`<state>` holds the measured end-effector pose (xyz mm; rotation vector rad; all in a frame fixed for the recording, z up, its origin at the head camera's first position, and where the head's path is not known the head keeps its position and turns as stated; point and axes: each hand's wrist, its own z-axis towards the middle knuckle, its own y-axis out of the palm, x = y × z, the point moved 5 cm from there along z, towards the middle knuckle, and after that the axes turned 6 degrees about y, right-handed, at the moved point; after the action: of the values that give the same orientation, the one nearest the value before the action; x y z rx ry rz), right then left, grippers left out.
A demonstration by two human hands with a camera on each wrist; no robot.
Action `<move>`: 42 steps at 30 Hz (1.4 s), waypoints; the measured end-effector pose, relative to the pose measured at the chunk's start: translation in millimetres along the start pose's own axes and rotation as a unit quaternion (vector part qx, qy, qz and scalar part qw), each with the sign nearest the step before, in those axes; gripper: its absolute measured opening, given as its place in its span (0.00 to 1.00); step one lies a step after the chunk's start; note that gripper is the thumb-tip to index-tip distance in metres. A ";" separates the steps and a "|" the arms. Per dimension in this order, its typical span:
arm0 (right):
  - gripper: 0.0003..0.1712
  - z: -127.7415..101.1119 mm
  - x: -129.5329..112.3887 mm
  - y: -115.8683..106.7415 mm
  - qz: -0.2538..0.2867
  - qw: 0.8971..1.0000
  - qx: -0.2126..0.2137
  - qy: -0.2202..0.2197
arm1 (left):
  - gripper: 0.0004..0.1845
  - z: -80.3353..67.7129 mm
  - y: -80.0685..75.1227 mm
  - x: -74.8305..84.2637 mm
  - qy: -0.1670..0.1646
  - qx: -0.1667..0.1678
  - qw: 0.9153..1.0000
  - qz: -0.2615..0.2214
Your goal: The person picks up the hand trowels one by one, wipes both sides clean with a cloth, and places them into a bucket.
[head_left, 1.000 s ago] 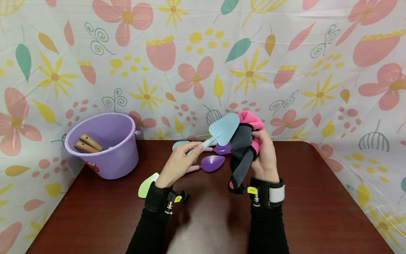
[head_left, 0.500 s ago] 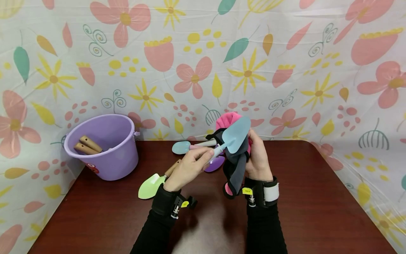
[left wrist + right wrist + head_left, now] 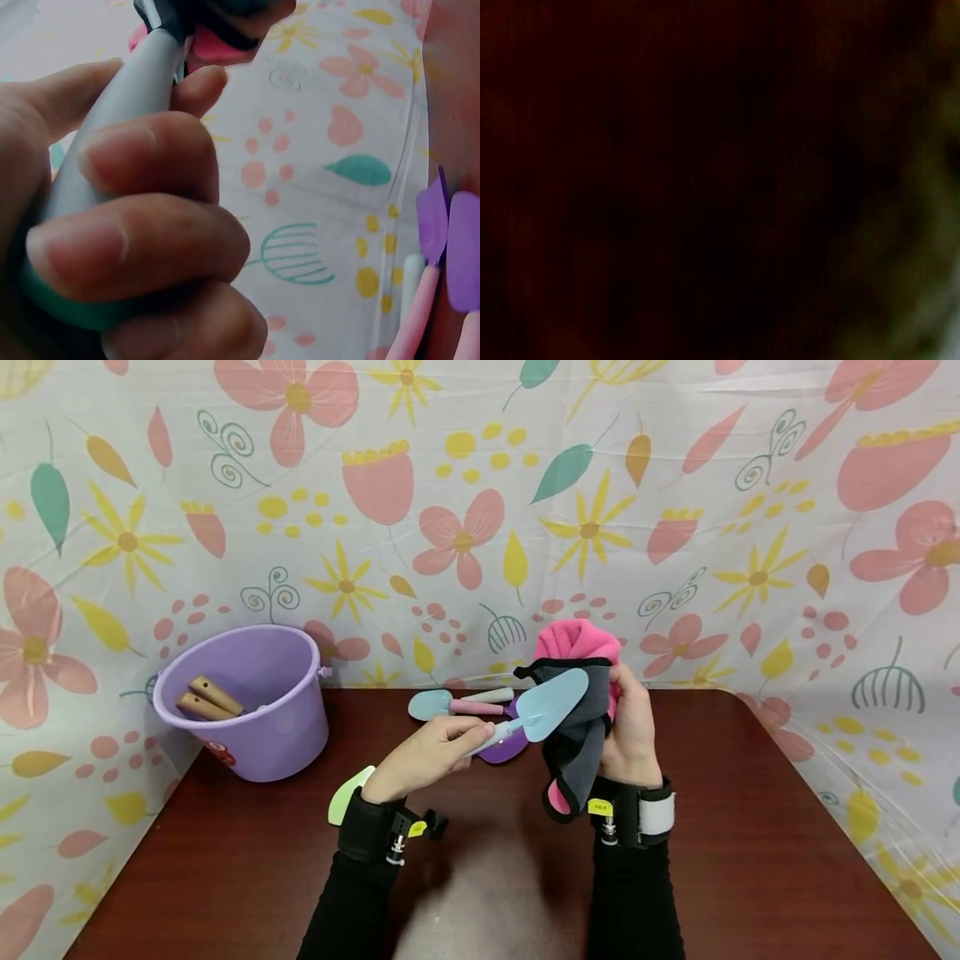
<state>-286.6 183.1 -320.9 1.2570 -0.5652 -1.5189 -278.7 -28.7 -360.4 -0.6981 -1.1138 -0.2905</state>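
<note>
My left hand grips the handle of a light blue trowel, its blade pointing up and to the right. In the left wrist view, curled fingers wrap its pale handle. A grey and pink cloth with black edging is held by my right hand, whose fingers are partly hidden behind it. From the head view, the blade lies in front of the cloth's grey side; whether they touch is unclear. The right wrist view is too dark to make anything out.
A purple bucket with wooden-handled tools stands at the table's back left. Behind my left hand lie a light blue shovel and purple shovels. A green trowel is partly hidden by the left wrist. A floral curtain hangs behind.
The trowel blade has swung lower and stays in front of the cloth. Both hands shifted right, then left or back slightly; the cloth has changed shape, with its grey side now more spread out.
</note>
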 end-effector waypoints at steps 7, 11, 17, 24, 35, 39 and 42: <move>0.17 0.9 -3.3 6.0 0.002 0.999 -0.043 -0.005 | 0.18 -5.2 -11.9 4.4 -0.011 0.062 0.997 0.032; 0.16 -1.0 -1.4 4.3 0.009 0.999 -0.039 0.007 | 0.19 -5.1 -16.3 6.6 0.016 0.108 0.994 -0.013; 0.16 -2.3 8.8 3.2 -0.036 0.998 -0.034 0.048 | 0.13 -2.5 -17.6 12.6 0.069 0.175 0.981 0.054; 0.18 -2.8 27.0 9.1 -0.092 0.987 -0.024 0.132 | 0.14 0.8 -2.5 15.0 0.050 0.202 0.978 0.024; 0.13 -3.2 12.5 3.5 -0.004 0.996 0.007 0.094 | 0.16 14.4 14.0 11.1 0.082 0.159 0.979 0.100; 0.16 -4.7 9.2 3.0 0.033 0.995 -0.009 0.091 | 0.16 13.6 16.8 9.8 0.072 0.132 0.984 0.091; 0.17 -5.1 7.1 2.0 0.040 0.996 -0.013 0.085 | 0.16 13.2 17.5 9.0 0.067 0.116 0.987 0.090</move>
<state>-280.5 177.2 -323.9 1.3129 -0.4774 -1.3346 -274.7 -5.9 -355.3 -0.5592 -0.9320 -0.0500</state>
